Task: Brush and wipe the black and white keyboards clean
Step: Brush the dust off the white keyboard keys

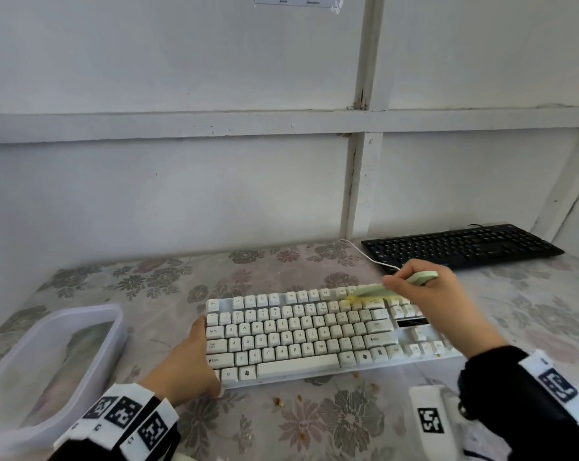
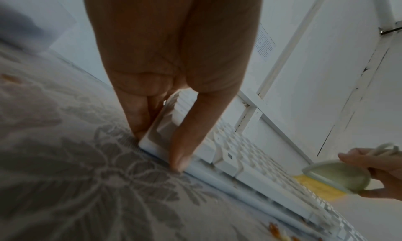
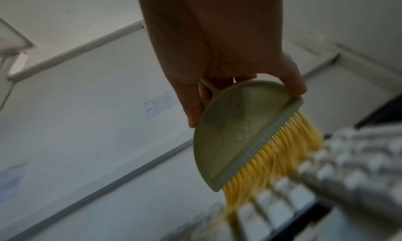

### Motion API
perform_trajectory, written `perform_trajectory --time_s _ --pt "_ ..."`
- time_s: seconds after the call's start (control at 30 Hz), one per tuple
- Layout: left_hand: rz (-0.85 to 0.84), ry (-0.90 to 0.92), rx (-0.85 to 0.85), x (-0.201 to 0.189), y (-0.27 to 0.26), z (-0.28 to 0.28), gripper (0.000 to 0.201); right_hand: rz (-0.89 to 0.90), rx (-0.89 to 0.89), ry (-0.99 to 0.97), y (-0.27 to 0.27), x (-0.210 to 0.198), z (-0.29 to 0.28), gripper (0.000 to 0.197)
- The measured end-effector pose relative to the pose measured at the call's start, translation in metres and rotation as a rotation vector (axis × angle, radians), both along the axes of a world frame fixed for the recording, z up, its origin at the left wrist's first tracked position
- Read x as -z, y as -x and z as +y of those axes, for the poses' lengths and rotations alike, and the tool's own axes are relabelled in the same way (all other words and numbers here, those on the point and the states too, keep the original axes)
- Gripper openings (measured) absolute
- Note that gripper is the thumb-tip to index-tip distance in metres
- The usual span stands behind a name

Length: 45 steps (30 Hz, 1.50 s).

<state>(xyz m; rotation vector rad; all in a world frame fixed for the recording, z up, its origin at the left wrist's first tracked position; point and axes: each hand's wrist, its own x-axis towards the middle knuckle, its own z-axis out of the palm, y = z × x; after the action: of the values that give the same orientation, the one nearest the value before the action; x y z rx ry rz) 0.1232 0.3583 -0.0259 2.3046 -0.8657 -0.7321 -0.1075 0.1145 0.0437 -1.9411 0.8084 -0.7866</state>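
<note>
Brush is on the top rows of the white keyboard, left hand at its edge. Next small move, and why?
Probably sweep the brush leftward along the upper rows of the white keyboard. The right hand holds it with its yellow bristles on the right-side keys, the left hand braces the left end, and the keys to the left show no bristles on them.

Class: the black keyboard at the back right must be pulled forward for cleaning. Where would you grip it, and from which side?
Grip the flat black plastic keyboard by its two short ends, coming from the front. It lies flat, long side towards you; its cable seems to leave the rear edge, and the wall stands close behind, so the ends are probably the freest edges.
</note>
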Motion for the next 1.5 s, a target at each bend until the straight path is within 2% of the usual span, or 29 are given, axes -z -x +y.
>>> perform_trajectory --time_s 0.17,0.3,0.37,0.47,0.57,0.67,0.77,0.87,0.93,1.03,1.1,1.23,1.37,1.5 --pt "-0.004 0.004 0.007 -0.001 0.002 0.0 0.111 0.03 0.22 0.124 0.026 -0.013 -0.024 0.024" --pt "-0.001 -0.015 0.0 -0.001 0.001 0.001 0.114 -0.09 0.041 0.061 0.017 -0.019 -0.01 0.022" --pt "0.0 -0.018 -0.005 -0.001 0.001 0.0 0.115 -0.087 -0.003 0.007 0.013 -0.014 -0.008 0.021" --pt "-0.004 -0.015 -0.001 -0.002 0.002 -0.001 0.113 -0.08 0.037 -0.052 0.023 -0.005 -0.024 0.021" --pt "-0.001 -0.005 0.008 -0.002 0.002 -0.001 0.111 -0.015 0.136 0.007 0.044 -0.003 -0.046 0.026" --pt "0.004 -0.001 0.011 -0.001 0.001 0.0 0.113 -0.064 0.224 0.06 0.056 -0.009 -0.059 0.023" --pt "0.021 0.012 0.005 0.001 -0.001 0.0 0.115 -0.141 0.158 0.016 0.057 -0.013 -0.063 0.023" --pt "0.028 0.019 0.004 0.001 -0.001 0.0 0.116 -0.062 0.143 -0.021 0.059 -0.007 -0.069 0.024" --pt "0.025 0.018 0.005 0.001 -0.001 0.0 0.114 -0.012 0.225 0.003 0.064 -0.004 -0.076 0.025" --pt "0.019 0.014 0.001 0.001 -0.001 0.0 0.114 0.121 0.416 0.166 0.068 -0.009 -0.077 0.027" --pt "0.02 0.015 0.001 0.001 -0.001 0.0 0.116 0.143 0.47 0.264 0.061 -0.019 -0.062 0.025" --pt "0.022 0.027 -0.003 0.003 -0.001 -0.001 0.118 0.03 0.203 0.203 0.018 -0.034 0.001 0.018" --pt "0.04 0.04 -0.005 0.002 0.0 0.001 0.116 0.014 -0.122 0.139 -0.038 -0.025 0.077 0.015" --pt "0.013 0.033 -0.004 0.002 -0.001 -0.001 0.115 0.029 -0.243 0.201 -0.086 -0.013 0.131 0.021"
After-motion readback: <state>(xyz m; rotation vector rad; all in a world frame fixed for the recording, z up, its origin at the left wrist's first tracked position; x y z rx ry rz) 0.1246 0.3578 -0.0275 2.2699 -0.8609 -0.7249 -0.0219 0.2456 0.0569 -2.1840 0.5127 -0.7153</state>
